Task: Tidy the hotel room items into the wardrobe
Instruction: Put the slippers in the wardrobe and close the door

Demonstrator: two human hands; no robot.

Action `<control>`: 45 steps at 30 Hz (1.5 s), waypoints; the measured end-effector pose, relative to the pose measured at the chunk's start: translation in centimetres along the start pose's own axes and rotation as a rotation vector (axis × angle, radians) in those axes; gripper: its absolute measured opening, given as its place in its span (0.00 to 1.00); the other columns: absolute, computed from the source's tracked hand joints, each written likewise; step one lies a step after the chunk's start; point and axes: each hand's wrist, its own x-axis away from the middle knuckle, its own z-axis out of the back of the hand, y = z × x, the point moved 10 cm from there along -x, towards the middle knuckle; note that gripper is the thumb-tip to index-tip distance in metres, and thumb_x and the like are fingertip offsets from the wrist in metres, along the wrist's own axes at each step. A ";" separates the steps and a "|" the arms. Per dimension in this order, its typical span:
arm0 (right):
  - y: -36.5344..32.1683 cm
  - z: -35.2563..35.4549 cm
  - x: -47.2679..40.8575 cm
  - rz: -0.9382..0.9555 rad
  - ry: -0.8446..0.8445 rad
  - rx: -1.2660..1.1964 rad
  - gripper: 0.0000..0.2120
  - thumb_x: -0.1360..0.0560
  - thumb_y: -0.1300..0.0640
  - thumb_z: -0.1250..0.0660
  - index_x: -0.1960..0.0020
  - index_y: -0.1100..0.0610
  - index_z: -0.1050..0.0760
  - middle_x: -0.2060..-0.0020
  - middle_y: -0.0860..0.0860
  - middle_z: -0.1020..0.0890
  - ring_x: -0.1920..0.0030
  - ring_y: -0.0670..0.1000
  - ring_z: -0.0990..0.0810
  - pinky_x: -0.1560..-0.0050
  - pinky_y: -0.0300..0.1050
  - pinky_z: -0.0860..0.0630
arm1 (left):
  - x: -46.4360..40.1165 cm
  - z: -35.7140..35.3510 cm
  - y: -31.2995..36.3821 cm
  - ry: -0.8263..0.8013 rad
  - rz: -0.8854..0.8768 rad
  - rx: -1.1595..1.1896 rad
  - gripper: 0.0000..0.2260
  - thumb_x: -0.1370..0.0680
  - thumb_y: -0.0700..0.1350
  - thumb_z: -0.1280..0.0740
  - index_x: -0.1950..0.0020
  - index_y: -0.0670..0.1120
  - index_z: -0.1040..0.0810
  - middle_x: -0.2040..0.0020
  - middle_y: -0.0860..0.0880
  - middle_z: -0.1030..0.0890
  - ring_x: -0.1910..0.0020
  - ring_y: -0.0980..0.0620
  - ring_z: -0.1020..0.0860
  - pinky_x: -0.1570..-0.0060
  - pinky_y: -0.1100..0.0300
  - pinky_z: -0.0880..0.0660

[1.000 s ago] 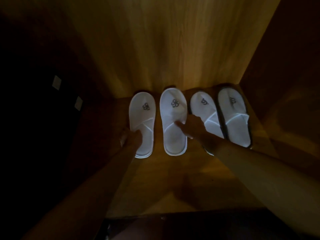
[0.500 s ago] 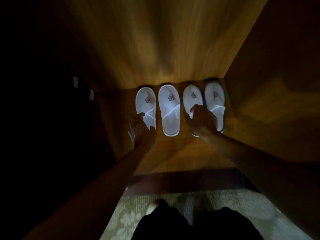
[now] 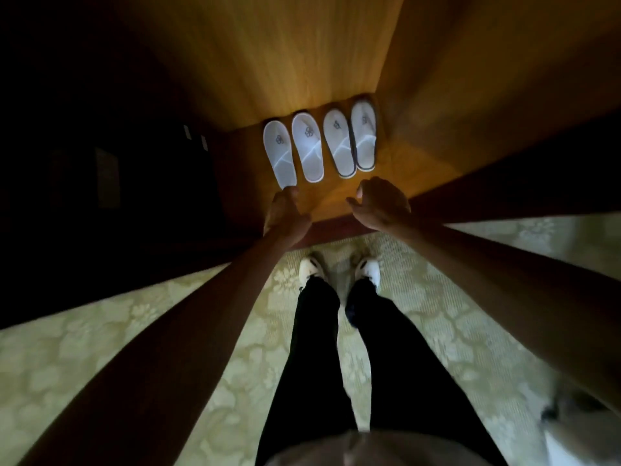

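Several white hotel slippers stand side by side on the wooden wardrobe floor (image 3: 396,163), toes against the back panel: a left pair (image 3: 294,151) and a right pair (image 3: 351,141), each with a dark logo. My left hand (image 3: 285,213) hovers over the wardrobe's front edge, its fingertips just below the heel of the leftmost slipper, holding nothing. My right hand (image 3: 379,203) hangs in front of the right pair with loosely curled fingers, clear of the slippers and empty.
The wardrobe's dark front sill (image 3: 336,230) meets a pale patterned carpet (image 3: 100,348). My legs in dark trousers and white shoes (image 3: 339,267) stand right before it. The wardrobe's wooden side wall (image 3: 470,95) rises on the right; the left side is in darkness.
Both hands have let go of the slippers and drawn back toward the wardrobe's front edge. The view has pulled away and tilted down, bringing carpet and legs into sight.
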 end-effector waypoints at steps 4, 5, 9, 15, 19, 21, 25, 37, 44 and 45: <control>-1.2 3.9 5.1 -0.016 0.019 -0.060 0.25 0.20 0.40 0.39 0.38 0.60 0.24 0.40 0.58 0.20 0.37 0.59 0.23 0.40 0.53 0.24 | 4.8 2.6 2.7 -0.008 -0.022 0.001 0.22 0.25 0.43 0.30 0.31 0.44 0.27 0.39 0.44 0.20 0.40 0.45 0.21 0.50 0.60 0.27; -1.6 4.8 6.2 -0.017 0.032 -0.086 0.24 0.20 0.41 0.39 0.38 0.60 0.23 0.39 0.58 0.20 0.37 0.59 0.23 0.40 0.52 0.24 | 5.8 3.3 3.1 -0.002 -0.032 0.005 0.22 0.25 0.43 0.30 0.32 0.44 0.26 0.39 0.44 0.20 0.41 0.45 0.21 0.51 0.61 0.28; -4.3 8.5 10.0 0.037 0.094 -0.222 0.21 0.20 0.42 0.37 0.41 0.60 0.22 0.43 0.57 0.18 0.40 0.58 0.20 0.42 0.51 0.23 | 9.1 6.9 4.5 0.046 -0.089 0.019 0.22 0.26 0.45 0.29 0.32 0.45 0.26 0.40 0.46 0.19 0.42 0.46 0.20 0.49 0.62 0.29; -9.1 13.0 14.8 0.110 0.197 -0.306 0.21 0.21 0.44 0.35 0.37 0.58 0.22 0.42 0.54 0.17 0.40 0.55 0.20 0.42 0.46 0.26 | 13.3 14.7 6.6 0.220 -0.277 0.010 0.19 0.26 0.47 0.28 0.36 0.48 0.25 0.43 0.49 0.19 0.45 0.49 0.19 0.47 0.58 0.24; -14.0 15.0 18.0 0.151 0.284 -0.382 0.17 0.23 0.44 0.33 0.41 0.54 0.21 0.47 0.52 0.16 0.45 0.53 0.18 0.43 0.47 0.23 | 17.5 20.9 6.5 0.300 -0.387 0.041 0.17 0.25 0.43 0.30 0.36 0.47 0.25 0.43 0.48 0.20 0.47 0.48 0.20 0.45 0.53 0.22; -17.3 15.7 19.8 0.186 0.312 -0.412 0.16 0.25 0.44 0.31 0.43 0.53 0.21 0.50 0.49 0.15 0.46 0.49 0.18 0.43 0.45 0.23 | 20.4 24.0 6.4 0.327 -0.459 0.012 0.18 0.23 0.42 0.31 0.33 0.46 0.26 0.43 0.48 0.19 0.47 0.49 0.20 0.45 0.54 0.23; -25.2 15.6 23.7 0.264 0.284 -0.428 0.21 0.26 0.41 0.29 0.40 0.53 0.24 0.49 0.47 0.15 0.49 0.48 0.17 0.47 0.47 0.20 | 26.2 30.9 5.6 0.392 -0.553 -0.069 0.19 0.22 0.40 0.34 0.31 0.45 0.28 0.53 0.48 0.17 0.55 0.52 0.20 0.54 0.56 0.23; -39.4 14.5 31.2 0.322 0.471 0.002 0.18 0.21 0.45 0.38 0.43 0.58 0.26 0.53 0.54 0.20 0.53 0.56 0.20 0.57 0.49 0.27 | 37.8 37.2 4.1 0.654 -0.747 -0.932 0.12 0.17 0.46 0.40 0.35 0.46 0.27 0.49 0.49 0.17 0.56 0.47 0.17 0.65 0.55 0.28; -40.3 15.2 32.6 0.230 0.588 0.088 0.33 0.28 0.25 0.44 0.58 0.57 0.25 0.64 0.52 0.23 0.61 0.54 0.22 0.62 0.44 0.30 | 38.1 37.9 1.6 0.640 -0.810 -1.370 0.27 0.20 0.40 0.35 0.23 0.45 0.42 0.47 0.48 0.21 0.59 0.50 0.18 0.71 0.57 0.38; -40.4 15.3 32.7 0.237 0.616 0.089 0.35 0.29 0.23 0.44 0.58 0.57 0.24 0.64 0.52 0.22 0.61 0.54 0.21 0.62 0.44 0.30 | 37.9 37.7 1.6 0.633 -0.805 -1.405 0.27 0.20 0.39 0.35 0.23 0.45 0.42 0.48 0.48 0.21 0.60 0.50 0.18 0.71 0.57 0.38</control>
